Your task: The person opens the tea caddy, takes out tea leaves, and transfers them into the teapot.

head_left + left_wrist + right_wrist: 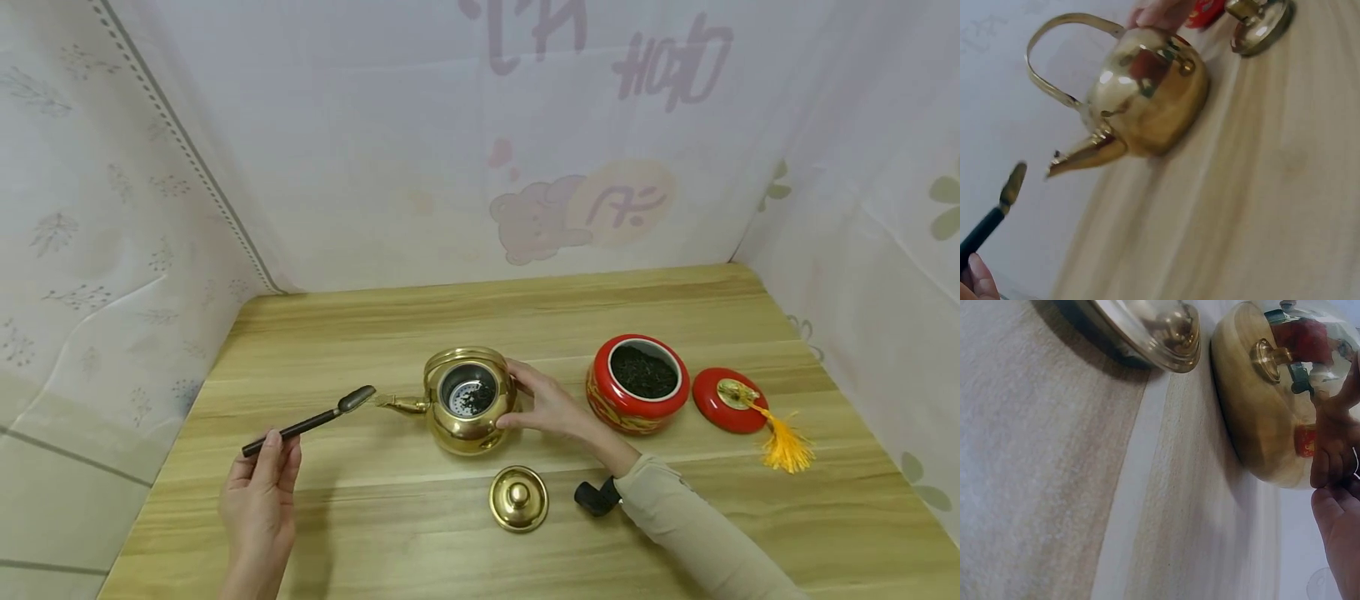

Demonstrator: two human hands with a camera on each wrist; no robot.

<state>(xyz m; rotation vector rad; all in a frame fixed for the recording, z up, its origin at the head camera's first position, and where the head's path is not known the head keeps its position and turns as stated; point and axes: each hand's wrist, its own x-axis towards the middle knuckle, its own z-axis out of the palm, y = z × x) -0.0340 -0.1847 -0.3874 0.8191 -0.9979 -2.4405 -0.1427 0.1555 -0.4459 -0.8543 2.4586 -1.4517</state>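
Note:
My left hand (258, 508) pinches the dark handle of a small tea scoop (315, 421), its bowl held just left of the spout. In the left wrist view the scoop (991, 215) shows beside the spout tip, apart from it. A gold teapot (465, 433) stands lidless on the table, with some dark tea leaves (476, 400) in its strainer. My right hand (551, 404) rests on the teapot's right side, thumb in front and fingers behind. The right wrist view shows that thumb against the shiny teapot (1260, 431). The gold teapot lid (518, 498) lies in front of the pot.
A red jar (637, 412) full of dark tea leaves stands right of the teapot. Beside it lies its red lid (731, 402) with a yellow tassel (786, 446). A black object (596, 498) sits by the right wrist. Printed cloth walls (375, 167) border the wooden table (390, 533).

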